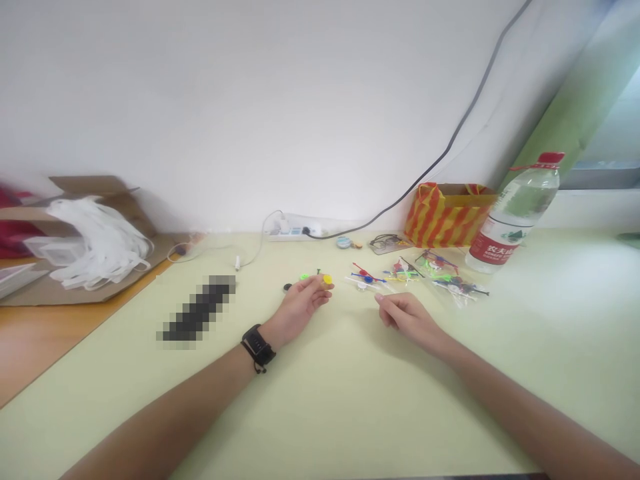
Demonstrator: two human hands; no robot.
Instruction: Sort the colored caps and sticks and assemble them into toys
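Note:
My left hand (300, 310), with a black watch on its wrist, holds a small yellow disc (327, 280) between thumb and fingers. Just beyond it lie a bright green piece (304, 277) and a small black round piece (287, 288). My right hand (407, 319) is closed in a pinch near the table's middle; whatever is between its fingertips is too small to make out. Ahead of it are a red stick piece (364, 273), a blue one (369, 280) and a white one (361, 285). Clear bags of coloured pieces (457, 288) lie to the right.
A water bottle (515, 220) and a striped bag (440, 217) stand at the back right. Against the wall is a power strip (295, 230) with cables. At left, an open cardboard box (145, 233) holds white straps (100, 247); a blurred dark object (197, 313) lies nearer.

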